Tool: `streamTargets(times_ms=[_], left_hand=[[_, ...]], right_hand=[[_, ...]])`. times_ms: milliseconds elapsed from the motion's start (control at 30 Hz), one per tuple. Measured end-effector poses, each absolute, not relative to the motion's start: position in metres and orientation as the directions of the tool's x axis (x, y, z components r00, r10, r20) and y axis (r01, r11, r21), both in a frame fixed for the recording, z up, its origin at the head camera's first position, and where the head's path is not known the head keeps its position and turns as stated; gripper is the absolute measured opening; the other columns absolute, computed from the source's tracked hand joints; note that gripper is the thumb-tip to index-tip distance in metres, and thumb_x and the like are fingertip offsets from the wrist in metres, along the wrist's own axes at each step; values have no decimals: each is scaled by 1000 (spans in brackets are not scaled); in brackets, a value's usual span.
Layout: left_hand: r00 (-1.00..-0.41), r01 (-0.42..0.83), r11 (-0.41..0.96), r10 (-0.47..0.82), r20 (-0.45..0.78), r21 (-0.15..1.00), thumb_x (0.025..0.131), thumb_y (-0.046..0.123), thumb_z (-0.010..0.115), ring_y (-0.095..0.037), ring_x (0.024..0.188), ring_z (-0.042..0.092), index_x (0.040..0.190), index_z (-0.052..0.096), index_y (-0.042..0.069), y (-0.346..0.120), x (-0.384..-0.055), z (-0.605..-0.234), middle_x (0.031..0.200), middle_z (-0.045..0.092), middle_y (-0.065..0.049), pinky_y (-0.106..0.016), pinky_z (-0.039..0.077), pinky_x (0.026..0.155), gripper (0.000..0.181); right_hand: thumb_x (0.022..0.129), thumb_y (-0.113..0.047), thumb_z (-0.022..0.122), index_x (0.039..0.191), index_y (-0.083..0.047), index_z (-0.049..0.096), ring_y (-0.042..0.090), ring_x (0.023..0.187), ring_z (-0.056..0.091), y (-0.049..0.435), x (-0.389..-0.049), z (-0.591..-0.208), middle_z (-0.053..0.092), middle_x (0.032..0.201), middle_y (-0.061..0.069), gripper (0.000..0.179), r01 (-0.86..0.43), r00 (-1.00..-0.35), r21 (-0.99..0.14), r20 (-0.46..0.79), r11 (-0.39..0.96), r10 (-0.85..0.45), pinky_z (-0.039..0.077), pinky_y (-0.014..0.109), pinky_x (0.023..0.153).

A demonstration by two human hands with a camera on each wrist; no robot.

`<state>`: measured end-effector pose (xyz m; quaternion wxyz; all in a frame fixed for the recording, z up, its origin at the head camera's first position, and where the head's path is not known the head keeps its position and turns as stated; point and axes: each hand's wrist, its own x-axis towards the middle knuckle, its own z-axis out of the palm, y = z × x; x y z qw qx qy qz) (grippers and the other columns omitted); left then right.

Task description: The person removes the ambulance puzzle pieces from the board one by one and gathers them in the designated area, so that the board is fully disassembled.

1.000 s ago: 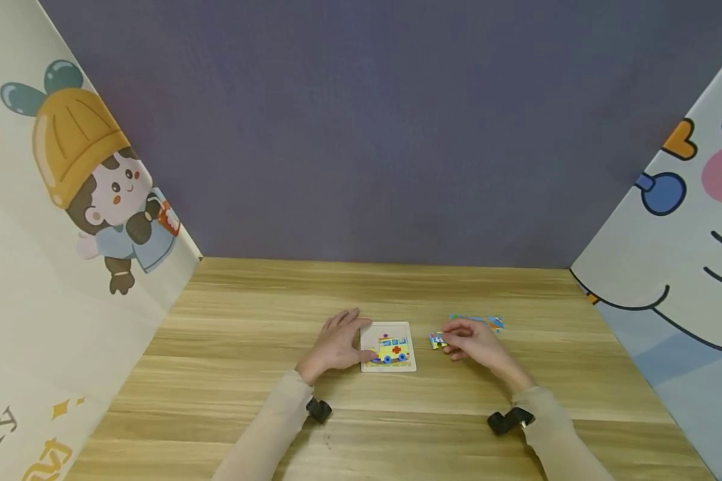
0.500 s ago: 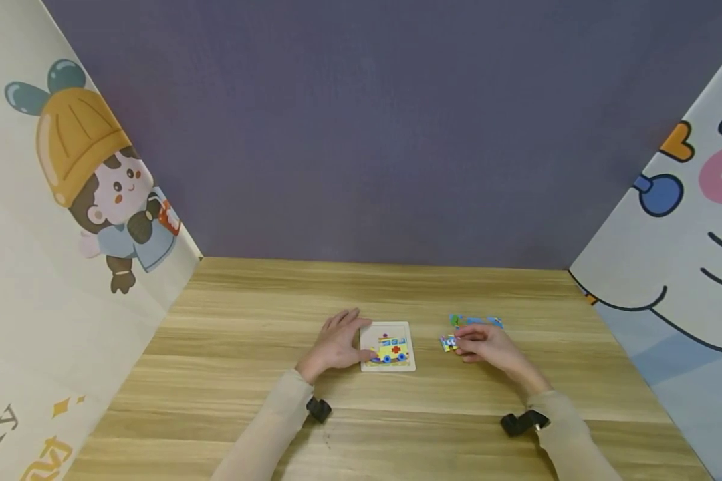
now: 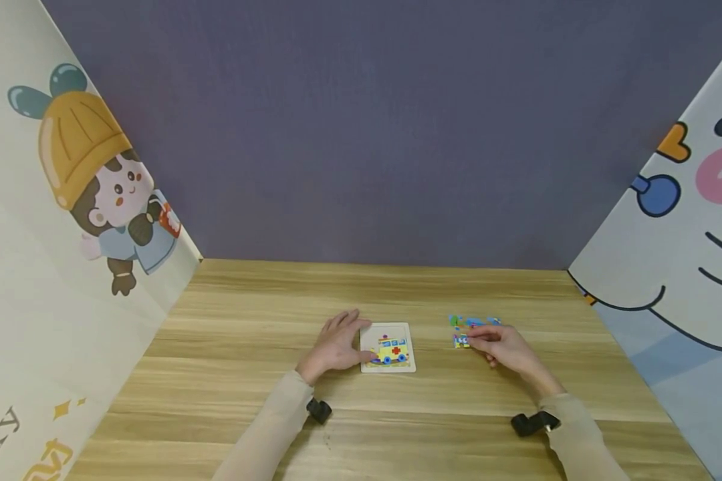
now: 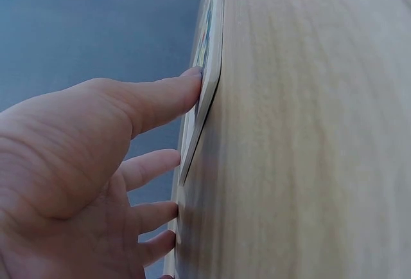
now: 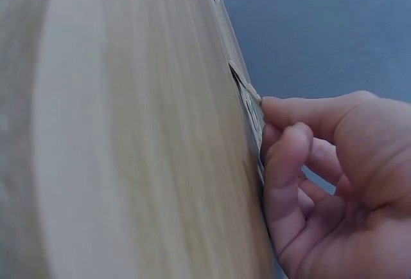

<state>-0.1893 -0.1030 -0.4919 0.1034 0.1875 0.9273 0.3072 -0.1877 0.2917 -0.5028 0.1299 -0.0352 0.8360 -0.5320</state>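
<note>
A puzzle tray with a pale rim lies flat on the table, a yellow ambulance picture in its lower part. My left hand lies along its left side, thumb on the tray and the other fingers spread, some touching the table; the left wrist view shows the thumb on the tray's edge. To the right, my right hand pinches a small colourful puzzle piece between thumb and fingers. In the right wrist view the piece is tilted, its edge just above the tabletop.
Beyond the right hand lie loose puzzle pieces, mostly blue with a green patch, partly hidden by the fingers. The wooden table ends at a dark blue back wall. Cartoon-printed panels flank both sides.
My right hand has moved right with the puzzle piece, away from the tray and close to the loose pieces. The left hand and tray have stayed in place.
</note>
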Motion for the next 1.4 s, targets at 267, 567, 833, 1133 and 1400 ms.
streamTargets(times_ms=[267,567,833,1133,1400], left_hand=[[-908,290,749,411,-74,596,93,41,80,-45,162,22,155,55,13,-104,-189,-492,174,30,-20,-65,12,133,72],[-909,284,749,409,-80,599,93,42,80,-45,163,22,155,55,15,-104,-189,-491,175,29,-19,-64,12,133,72],[-906,289,747,415,-80,598,94,43,80,-45,162,22,155,55,15,-104,-189,-493,174,30,-20,-64,12,133,72],[-907,292,749,414,-75,595,94,43,80,-46,162,22,155,55,15,-103,-189,-493,174,30,-20,-65,13,133,72],[-906,296,747,417,-73,596,94,43,80,-46,162,23,155,55,14,-103,-189,-492,174,30,-21,-65,13,133,72]], right_hand=[[103,-25,73,136,4,68,8,51,45,290,-189,-503,65,79,4,44,58,-964,-862,-179,504,-195,43,25,47],[102,-28,73,129,-3,75,7,51,43,289,-193,-506,73,95,5,36,44,-970,-821,-170,569,-171,42,23,46],[104,-28,71,129,-2,75,7,51,42,290,-191,-509,62,74,1,37,43,-970,-828,-168,559,-175,42,23,46],[103,-27,71,131,1,73,7,52,46,293,-193,-510,58,69,-1,39,37,-970,-848,-158,528,-186,44,24,47],[102,-28,73,129,-1,72,7,53,45,292,-195,-509,61,75,-1,39,66,-973,-871,-164,488,-161,44,24,48]])
